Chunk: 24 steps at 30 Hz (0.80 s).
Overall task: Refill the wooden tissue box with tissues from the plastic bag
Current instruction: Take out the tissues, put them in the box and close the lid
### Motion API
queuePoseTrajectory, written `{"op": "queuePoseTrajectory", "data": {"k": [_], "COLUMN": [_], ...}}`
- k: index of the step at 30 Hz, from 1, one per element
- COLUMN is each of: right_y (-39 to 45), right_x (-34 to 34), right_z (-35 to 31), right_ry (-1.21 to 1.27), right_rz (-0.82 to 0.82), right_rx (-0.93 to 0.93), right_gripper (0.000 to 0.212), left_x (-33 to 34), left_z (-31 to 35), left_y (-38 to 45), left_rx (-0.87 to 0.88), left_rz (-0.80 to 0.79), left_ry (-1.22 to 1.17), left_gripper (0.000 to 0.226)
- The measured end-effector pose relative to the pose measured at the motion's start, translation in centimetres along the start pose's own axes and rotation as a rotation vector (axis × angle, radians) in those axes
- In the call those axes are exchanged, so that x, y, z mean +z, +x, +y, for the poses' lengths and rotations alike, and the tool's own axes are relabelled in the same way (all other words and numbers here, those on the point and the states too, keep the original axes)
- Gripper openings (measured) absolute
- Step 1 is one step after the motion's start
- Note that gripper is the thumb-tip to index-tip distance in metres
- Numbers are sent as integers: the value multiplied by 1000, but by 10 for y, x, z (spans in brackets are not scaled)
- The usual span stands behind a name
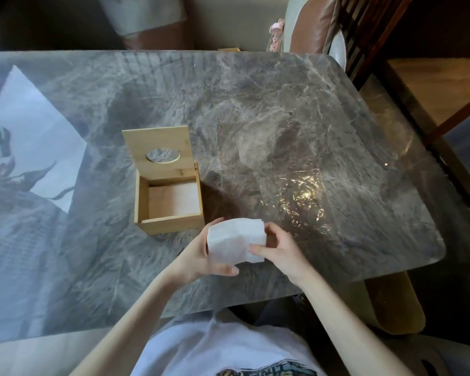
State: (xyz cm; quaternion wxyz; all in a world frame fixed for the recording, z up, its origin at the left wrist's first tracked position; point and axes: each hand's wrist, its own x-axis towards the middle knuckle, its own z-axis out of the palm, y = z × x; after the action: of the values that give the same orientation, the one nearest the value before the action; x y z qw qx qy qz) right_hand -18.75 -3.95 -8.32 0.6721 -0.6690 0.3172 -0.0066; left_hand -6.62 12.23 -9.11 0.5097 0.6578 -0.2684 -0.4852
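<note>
The wooden tissue box (144,207) stands open on the grey marble table (282,104), left of centre. Its lid (158,145), with an oval hole, is tipped up at the back, and the inside shows a bare bottom. Just in front and right of the box I hold a white stack of tissues (235,238) above the table. My left hand (201,256) grips the stack from the left and below. My right hand (280,251) pinches its right side. A clear plastic bag (296,185) lies flat and crinkled on the table, right of the box.
The table's right edge and rounded corner (434,248) are close to the bag. A wooden chair (364,33) stands at the far right. A small pink toy (276,33) sits beyond the far edge. Bright window reflections cover the table's left part.
</note>
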Motion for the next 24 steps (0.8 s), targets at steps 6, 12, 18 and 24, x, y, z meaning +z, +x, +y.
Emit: {"op": "queuePoseTrajectory", "data": {"k": [6,12,18,24], "right_y": [8,7,7,4], "right_x": [21,27,38,40], "right_z": [15,26,32,33], "right_ry": [-207,-347,-208,-112], "right_rz": [-19,75,47,77], "right_rx": [-117,-196,-153,-155], "right_gripper": [36,49,76,63], "left_x": [-3,0,0,8], "left_z": [-13,-23,-33,-32], "left_y": [-12,-15,-10,-10], "left_rx": [180,154,76,152], "left_rz": [422,371,376,383], "left_ry": [457,373,126,199], "left_gripper": [39,65,60,48]}}
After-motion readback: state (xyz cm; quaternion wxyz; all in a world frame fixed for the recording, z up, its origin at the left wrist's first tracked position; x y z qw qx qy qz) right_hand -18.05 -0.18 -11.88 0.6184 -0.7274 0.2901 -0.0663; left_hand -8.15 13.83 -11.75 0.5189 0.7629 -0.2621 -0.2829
